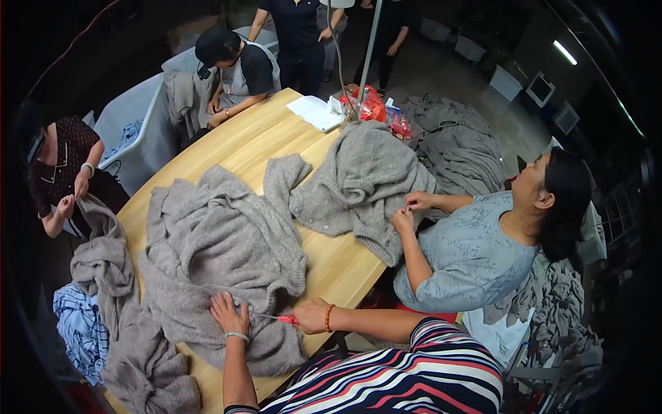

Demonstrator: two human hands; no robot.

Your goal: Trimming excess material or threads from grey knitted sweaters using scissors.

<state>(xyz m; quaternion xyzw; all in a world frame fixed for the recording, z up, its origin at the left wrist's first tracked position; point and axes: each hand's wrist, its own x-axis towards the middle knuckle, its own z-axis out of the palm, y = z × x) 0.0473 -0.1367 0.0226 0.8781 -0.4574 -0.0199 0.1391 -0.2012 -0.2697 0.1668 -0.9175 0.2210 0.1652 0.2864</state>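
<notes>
A large grey knitted cardigan (pixel 227 241) lies spread in folds on the wooden table in front of me. My left hand (pixel 229 316) rests flat on its lower part, fingers spread. In my right hand (pixel 310 316), at the table edge, is a thin metal tool with a red handle (pixel 287 319). Its shaft points left across the knit toward my left hand; the tip is too small to make out.
Another grey buttoned cardigan (pixel 352 179) lies beyond, where a co-worker (pixel 469 234) on the right handles its edge. More grey knitwear (pixel 152 366) hangs at the left edge, near a blue striped cloth (pixel 79 334). Other people and a white bin (pixel 138 127) stand behind the wooden table (pixel 227 152).
</notes>
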